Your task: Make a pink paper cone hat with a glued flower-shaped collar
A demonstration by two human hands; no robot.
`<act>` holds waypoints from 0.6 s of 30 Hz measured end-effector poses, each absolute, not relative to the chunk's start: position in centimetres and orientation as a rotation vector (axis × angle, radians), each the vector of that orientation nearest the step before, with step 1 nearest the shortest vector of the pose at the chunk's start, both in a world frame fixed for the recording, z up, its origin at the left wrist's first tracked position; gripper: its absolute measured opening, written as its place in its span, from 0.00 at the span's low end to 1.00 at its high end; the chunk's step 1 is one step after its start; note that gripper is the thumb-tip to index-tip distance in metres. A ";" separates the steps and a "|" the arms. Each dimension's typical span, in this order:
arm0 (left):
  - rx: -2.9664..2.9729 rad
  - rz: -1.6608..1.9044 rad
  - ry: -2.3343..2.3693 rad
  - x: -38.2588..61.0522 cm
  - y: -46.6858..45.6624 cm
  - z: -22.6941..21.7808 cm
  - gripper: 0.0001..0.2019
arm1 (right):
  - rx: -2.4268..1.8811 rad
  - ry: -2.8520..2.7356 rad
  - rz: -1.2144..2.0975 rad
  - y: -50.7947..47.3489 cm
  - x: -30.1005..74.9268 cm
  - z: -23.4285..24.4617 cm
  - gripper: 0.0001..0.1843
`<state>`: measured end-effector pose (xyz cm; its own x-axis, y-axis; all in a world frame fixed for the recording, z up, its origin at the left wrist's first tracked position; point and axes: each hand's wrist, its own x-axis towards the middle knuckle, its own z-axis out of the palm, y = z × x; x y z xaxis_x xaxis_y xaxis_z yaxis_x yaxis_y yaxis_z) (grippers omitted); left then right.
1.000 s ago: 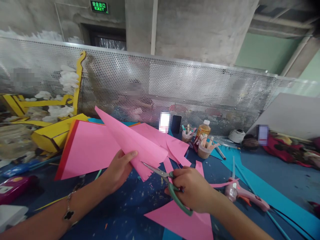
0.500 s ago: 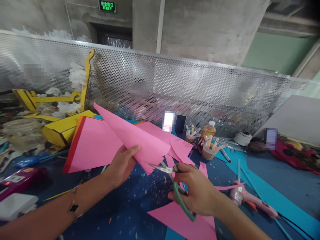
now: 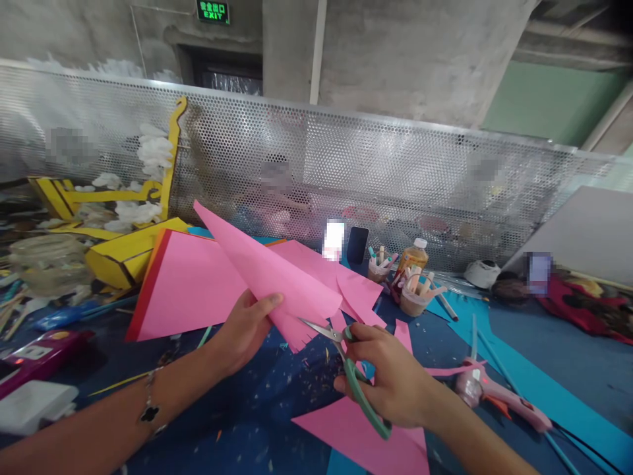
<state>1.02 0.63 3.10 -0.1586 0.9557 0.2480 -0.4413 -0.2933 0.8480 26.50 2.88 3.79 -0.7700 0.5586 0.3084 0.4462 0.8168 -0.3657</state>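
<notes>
My left hand (image 3: pixel 244 333) grips a pink paper cone (image 3: pixel 267 277) by its wide end, thumb on top, the point aimed up and left. The cone's lower rim is cut into a short fringe. My right hand (image 3: pixel 390 376) is wrapped round the green handles of a pair of scissors (image 3: pixel 346 366), whose blades touch the fringed rim. Both hands hover above the dark blue table (image 3: pixel 257 422).
Pink paper sheets (image 3: pixel 188 290) and a pink offcut (image 3: pixel 366 442) lie around. A pink glue gun (image 3: pixel 494 394) rests at right, cups of sticks (image 3: pixel 413 293) and a bottle (image 3: pixel 411 257) behind. Yellow cardboard pieces (image 3: pixel 123 254) stand left, a perforated metal screen (image 3: pixel 346 171) behind.
The scissors drew back from the rim and opened, then came in again at another spot along the fringe. The cone shifted slightly right and up.
</notes>
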 end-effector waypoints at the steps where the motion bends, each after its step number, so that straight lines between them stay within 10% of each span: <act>1: 0.991 1.671 0.765 1.0 0.6 3.1 0.26 | -0.759 -2.591 0.400 2.9 26.5 3.8 0.20; 18: 1.017 1.647 0.768 0.5 1.3 2.5 0.22 | -0.876 -2.547 0.566 3.2 26.5 3.5 0.25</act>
<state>0.55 1.26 2.55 -0.1344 0.9580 0.2534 -0.4212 -0.2867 0.8604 26.49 3.19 3.55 -0.7301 0.6450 0.2255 0.4887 0.7235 -0.4876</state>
